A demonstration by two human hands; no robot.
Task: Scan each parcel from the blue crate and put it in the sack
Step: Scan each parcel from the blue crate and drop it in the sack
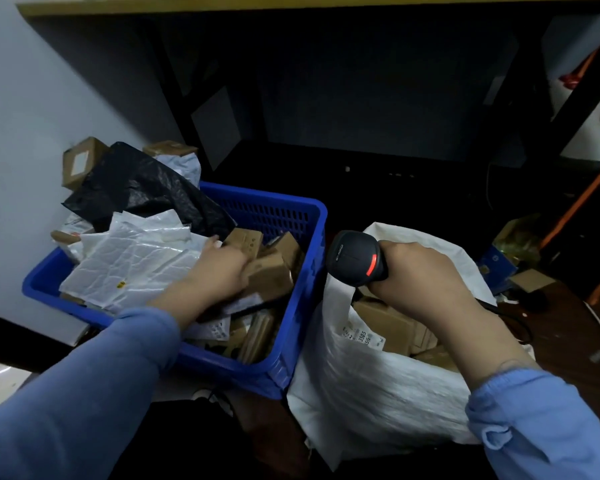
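The blue crate (302, 216) stands at centre left, heaped with white mailers (132, 261), a black bag parcel (136, 188) and small brown boxes (269, 278). My left hand (219, 268) is down inside the crate, fingers resting on a white mailer beside the brown boxes; whether it grips anything is hidden. My right hand (420, 275) holds a black barcode scanner (355, 259) with a red light, above the open white sack (368, 386). Brown boxes (388, 323) and a labelled white parcel (357, 336) lie in the sack.
A brown box (80, 162) leans against the pale wall behind the crate. A dark shelf unit (361, 98) fills the back under a yellow board. Clutter, a blue box (496, 265) and orange straps (589, 202) sit at the right. The scanner cable (510, 317) trails right.
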